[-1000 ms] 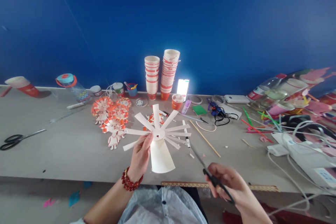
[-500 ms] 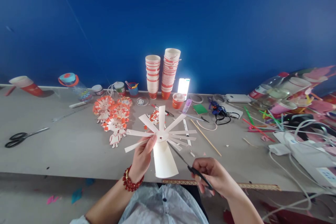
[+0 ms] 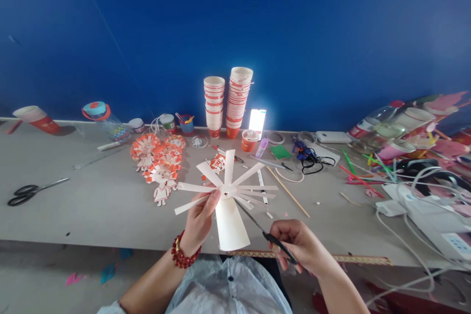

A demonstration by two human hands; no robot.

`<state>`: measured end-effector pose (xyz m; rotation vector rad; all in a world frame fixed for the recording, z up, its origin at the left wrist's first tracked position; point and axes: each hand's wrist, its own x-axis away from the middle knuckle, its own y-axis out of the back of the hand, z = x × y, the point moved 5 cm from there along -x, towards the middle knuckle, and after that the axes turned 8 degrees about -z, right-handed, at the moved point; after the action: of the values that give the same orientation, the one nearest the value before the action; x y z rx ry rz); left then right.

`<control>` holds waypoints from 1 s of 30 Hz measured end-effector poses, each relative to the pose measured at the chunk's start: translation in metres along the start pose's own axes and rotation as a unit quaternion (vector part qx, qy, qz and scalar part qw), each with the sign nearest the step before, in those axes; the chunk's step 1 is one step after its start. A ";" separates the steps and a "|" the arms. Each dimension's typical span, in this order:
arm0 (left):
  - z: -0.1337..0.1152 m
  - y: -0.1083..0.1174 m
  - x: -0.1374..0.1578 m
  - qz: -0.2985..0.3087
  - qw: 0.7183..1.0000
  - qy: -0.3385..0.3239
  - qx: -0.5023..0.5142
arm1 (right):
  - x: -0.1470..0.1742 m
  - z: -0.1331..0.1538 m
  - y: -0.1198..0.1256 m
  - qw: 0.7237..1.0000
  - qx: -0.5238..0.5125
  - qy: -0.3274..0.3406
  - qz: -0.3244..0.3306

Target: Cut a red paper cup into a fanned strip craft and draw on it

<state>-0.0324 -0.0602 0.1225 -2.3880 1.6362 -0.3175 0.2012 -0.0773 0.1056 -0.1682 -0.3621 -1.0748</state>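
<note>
My left hand [image 3: 200, 216] pinches a paper cup [image 3: 231, 225] cut into strips that fan out around its base; one wide uncut panel points toward me. The thumb presses close to the round base. In my right hand [image 3: 292, 243] is a pair of scissors [image 3: 274, 239], fingers wrapped around the black handles. Its blades reach up and left to the strips, beside the right edge of the wide panel near the base. The blade tips are partly hidden behind the paper, so I cannot tell whether they touch it.
Paper cup stacks [image 3: 214, 108] stand by the blue wall beside a lit phone [image 3: 257, 122]. Orange-and-white paper figures [image 3: 160, 174] lie left. Another pair of scissors [image 3: 31, 194] rests far left. A wooden stick [image 3: 289, 192], cables and a power strip [image 3: 434, 225] are on the right.
The strips at the top of the cut cup have shifted slightly to the right. Both hands keep nearly the same place and grip.
</note>
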 end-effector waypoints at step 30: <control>-0.004 0.003 0.000 0.004 1.000 -0.015 -0.024 | 0.000 0.019 0.000 0.998 0.039 0.044 -0.017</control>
<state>-0.0366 -0.0612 0.1252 -2.4092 1.6575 -0.2413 0.1972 -0.0719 0.1229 -0.0451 -0.3275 -1.0957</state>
